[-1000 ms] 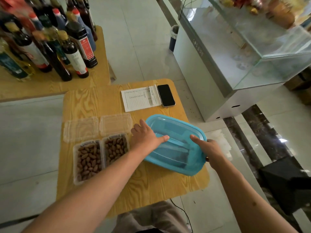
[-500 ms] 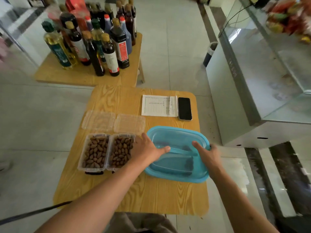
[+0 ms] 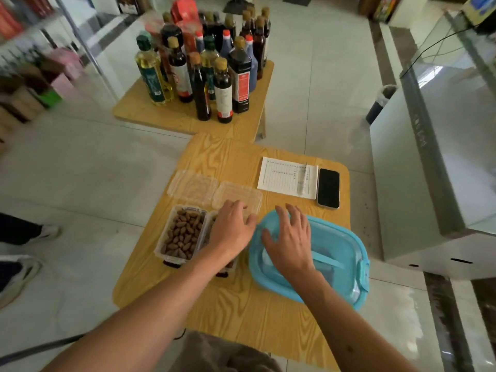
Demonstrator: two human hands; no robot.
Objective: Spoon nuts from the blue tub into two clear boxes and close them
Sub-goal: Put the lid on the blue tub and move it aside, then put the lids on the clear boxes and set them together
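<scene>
Both hands spread, holding nothing: right [image 3: 291, 237] flat on tub [image 3: 338, 253] lid; left [image 3: 232, 229] over adjoining box [image 3: 214, 224]. Tub overhangs worktop [image 3: 241, 304] edge.

A blue tub [image 3: 335, 253] with its translucent blue lid on sits at the tabletop's 3 o'clock side. At its 9 o'clock, two clear boxes stand side by side, lids hinged open toward 12 o'clock: the left box [image 3: 182, 234] brims with brown nuts, the right box [image 3: 228, 267] is mostly hidden.
</scene>
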